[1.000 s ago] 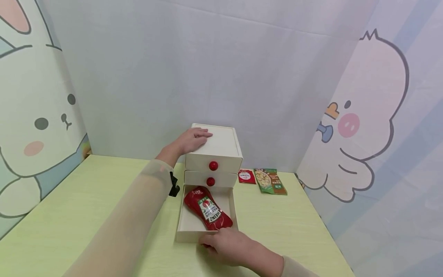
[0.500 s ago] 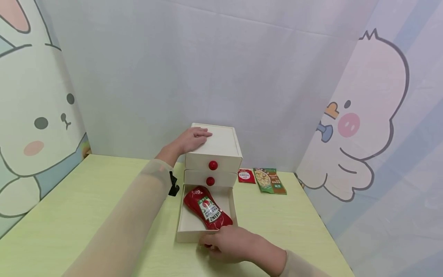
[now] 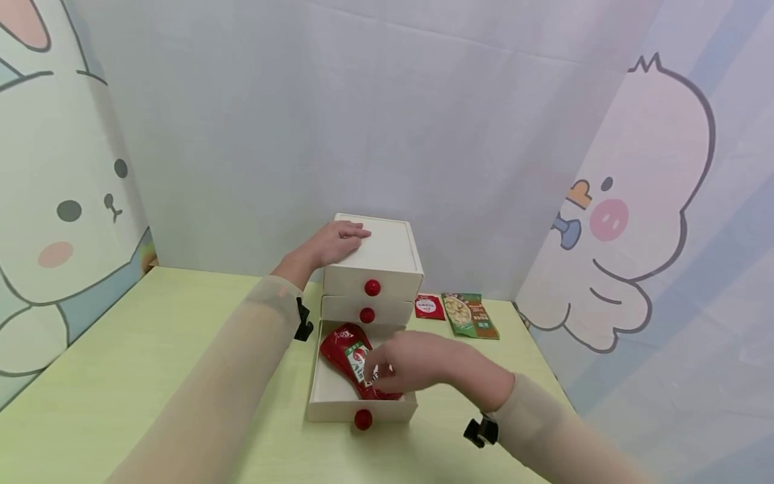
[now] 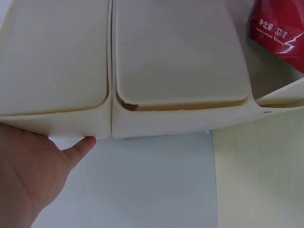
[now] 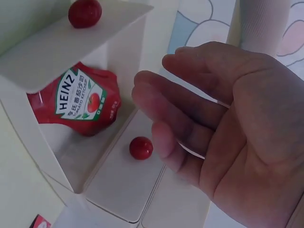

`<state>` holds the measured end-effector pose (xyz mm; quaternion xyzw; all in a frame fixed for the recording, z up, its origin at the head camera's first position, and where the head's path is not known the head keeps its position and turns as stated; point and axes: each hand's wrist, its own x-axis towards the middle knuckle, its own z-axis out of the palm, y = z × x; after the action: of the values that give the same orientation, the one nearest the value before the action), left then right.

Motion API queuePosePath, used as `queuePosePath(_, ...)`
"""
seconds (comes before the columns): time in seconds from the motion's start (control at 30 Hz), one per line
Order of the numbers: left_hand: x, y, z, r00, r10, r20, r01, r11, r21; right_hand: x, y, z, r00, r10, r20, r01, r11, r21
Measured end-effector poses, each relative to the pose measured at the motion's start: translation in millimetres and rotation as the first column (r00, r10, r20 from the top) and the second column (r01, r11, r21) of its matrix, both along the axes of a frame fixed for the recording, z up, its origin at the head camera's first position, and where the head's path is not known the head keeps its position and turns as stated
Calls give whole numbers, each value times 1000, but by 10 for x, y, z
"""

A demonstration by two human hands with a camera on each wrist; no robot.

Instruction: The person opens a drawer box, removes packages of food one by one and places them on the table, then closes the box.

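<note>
A white chest of drawers (image 3: pixel 387 252) with red round knobs stands on the table, its bottom drawer (image 3: pixel 332 411) pulled out. In that drawer lies a red Heinz tomato ketchup pouch (image 3: pixel 345 353), also plain in the right wrist view as a ketchup pouch (image 5: pixel 90 102). My left hand (image 3: pixel 332 245) rests on the chest's top at its left edge; in the left wrist view the thumb of the left hand (image 4: pixel 33 171) lies along the side. Above the pouch hovers my right hand (image 3: pixel 417 361), fingers loosely bent and holding nothing, as the right hand (image 5: pixel 237 118) shows up close.
Right of the chest lie a small red packet (image 3: pixel 429 307) and a green and brown food packet (image 3: pixel 470 316) on the pale yellow-green table (image 3: pixel 471 376). A grey-white curtain (image 3: pixel 260 134) rises behind, with cartoon-printed cloth at both sides.
My right hand has let go of the bottom drawer's red knob and moved up and forward over the ketchup pouch. The left hand stays on the chest.
</note>
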<state>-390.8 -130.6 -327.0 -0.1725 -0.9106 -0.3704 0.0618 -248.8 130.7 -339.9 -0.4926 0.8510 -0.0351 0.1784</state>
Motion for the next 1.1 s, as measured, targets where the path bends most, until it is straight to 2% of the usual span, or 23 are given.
queuePosePath(0.17, -4, -2, -7, 1000, -5, -4, 5, 1000, 8, -195, -88, 83, 999, -32, -22, 33, 999, 21)
queuePosePath(0.3, -4, 6, -16, 1000, -2, -12, 3, 1000, 18, -350, -153, 60, 998, -53, -39, 55, 997, 49)
queuePosePath(0.47, 1, 11, -21, 1000, 7, -9, -7, 1000, 11, -474, -242, -23, 996, -62, -65, 68, 992, 102)
queuePosePath(0.77, 21, 16, -5, 1000, 0, -10, 0, 1000, -2, -539, -377, -272, 987, -72, -144, 98, 979, 181)
queuePosePath(0.93, 18, 22, -5, 1000, 7, -12, -8, 1000, -9, -518, -462, -396, 971, -130, -202, 178, 954, 242)
queuePosePath(1.1, 12, 15, -10, 1000, 13, -11, -13, 1000, -3, -486, -529, -471, 955, -220, -197, 267, 929, 257)
